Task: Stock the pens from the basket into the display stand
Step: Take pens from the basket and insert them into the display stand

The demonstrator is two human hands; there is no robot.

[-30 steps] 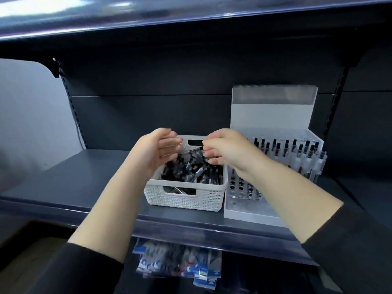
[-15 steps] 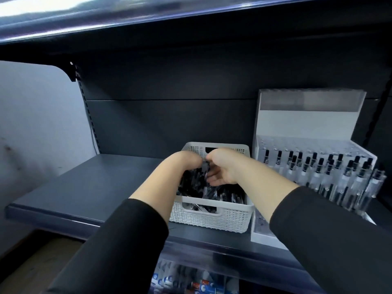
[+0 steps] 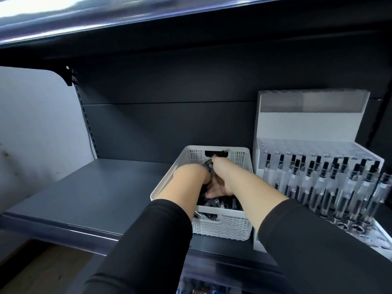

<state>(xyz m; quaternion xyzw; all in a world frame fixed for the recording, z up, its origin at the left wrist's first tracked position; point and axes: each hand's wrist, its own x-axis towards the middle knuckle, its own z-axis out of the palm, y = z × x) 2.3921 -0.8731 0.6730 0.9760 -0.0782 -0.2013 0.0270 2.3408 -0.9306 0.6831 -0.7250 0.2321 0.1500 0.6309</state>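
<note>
Both hands reach into the white basket (image 3: 220, 229) of pens (image 3: 224, 203): right hand (image 3: 220, 183) curled around pens, left hand (image 3: 191, 177) grip not discernible.

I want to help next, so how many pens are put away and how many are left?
Part done: many pens already stand in rows in the display stand. Right now both hands are down in the white basket, left hand and right hand, gathering pens. Still left: a heap of pens in the basket and empty holes along the stand's front and back rows.
</note>
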